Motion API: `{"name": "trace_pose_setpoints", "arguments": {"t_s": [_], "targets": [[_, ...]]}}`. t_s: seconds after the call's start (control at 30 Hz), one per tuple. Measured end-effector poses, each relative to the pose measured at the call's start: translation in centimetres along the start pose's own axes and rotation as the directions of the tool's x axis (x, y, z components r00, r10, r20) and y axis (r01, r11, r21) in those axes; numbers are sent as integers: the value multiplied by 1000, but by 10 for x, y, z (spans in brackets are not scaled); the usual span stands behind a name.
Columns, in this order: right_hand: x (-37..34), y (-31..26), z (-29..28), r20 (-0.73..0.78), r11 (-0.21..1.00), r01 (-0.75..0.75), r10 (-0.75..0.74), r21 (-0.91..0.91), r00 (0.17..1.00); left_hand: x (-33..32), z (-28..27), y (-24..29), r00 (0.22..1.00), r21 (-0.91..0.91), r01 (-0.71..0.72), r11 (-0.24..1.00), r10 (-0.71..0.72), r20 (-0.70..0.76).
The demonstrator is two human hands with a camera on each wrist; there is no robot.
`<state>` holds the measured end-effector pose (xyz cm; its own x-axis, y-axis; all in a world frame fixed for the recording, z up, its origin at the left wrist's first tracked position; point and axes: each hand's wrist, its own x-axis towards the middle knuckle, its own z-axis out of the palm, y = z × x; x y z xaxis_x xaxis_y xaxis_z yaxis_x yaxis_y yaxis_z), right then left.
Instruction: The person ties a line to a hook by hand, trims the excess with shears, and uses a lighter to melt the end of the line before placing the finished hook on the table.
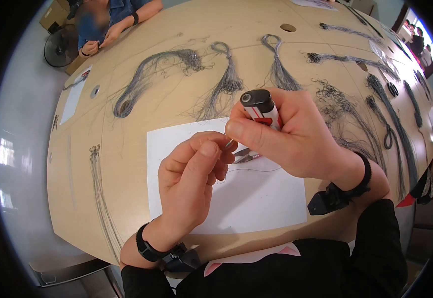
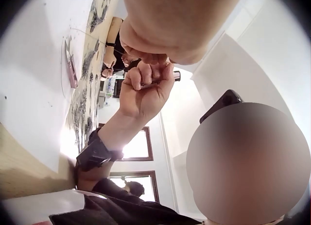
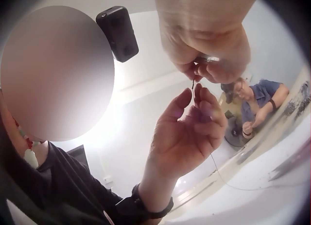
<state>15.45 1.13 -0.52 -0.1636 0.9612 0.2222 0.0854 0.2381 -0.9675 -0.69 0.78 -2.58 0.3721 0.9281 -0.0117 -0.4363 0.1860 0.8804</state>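
Observation:
Above a white sheet [image 1: 256, 203], the left hand [image 1: 186, 181] pinches a small dark wire-like piece [image 3: 193, 84] between thumb and fingertips. The right hand [image 1: 296, 136] grips a small bottle [image 1: 263, 111] with a black end and a red-and-white label in its curled fingers. Its thumb and forefinger meet at the piece's other end, close to the left fingertips. A thin line [image 3: 231, 185] hangs from below the left hand and curves over the sheet. Small pink-handled snips [image 2: 71, 69] lie on the sheet, partly behind the hands in the head view.
Bundles of grey strands lie beyond the sheet, one looped bundle [image 1: 229, 74] among them. More dark bundles [image 1: 400, 124] lie to the right, and long thin strands [image 1: 99, 191] to the left. A person in a blue shirt [image 1: 122, 12] sits across the table [image 1: 176, 107].

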Motion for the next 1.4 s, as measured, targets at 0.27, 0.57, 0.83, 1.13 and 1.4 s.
{"name": "trace_pose_setpoints", "arguments": {"t_s": [0.27,0.57,0.83,1.13,1.4], "targets": [[-3,6,1,56,997,26,-22,-76,998,1,-6,-3,998,186,-56,981,50,38],[-7,5,5,-20,984,102,-106,-143,994,-1,-5,-5,998,194,-47,980,40,43],[-3,-7,1,-57,997,-70,72,31,996,-1,-4,0,994,166,-102,981,95,46],[-2,3,4,-36,996,-25,28,90,999,0,-5,-2,987,193,-150,970,137,78],[1,1,-1,-9,995,-57,58,79,998,1,-5,-3,987,210,-155,965,144,68]]}}
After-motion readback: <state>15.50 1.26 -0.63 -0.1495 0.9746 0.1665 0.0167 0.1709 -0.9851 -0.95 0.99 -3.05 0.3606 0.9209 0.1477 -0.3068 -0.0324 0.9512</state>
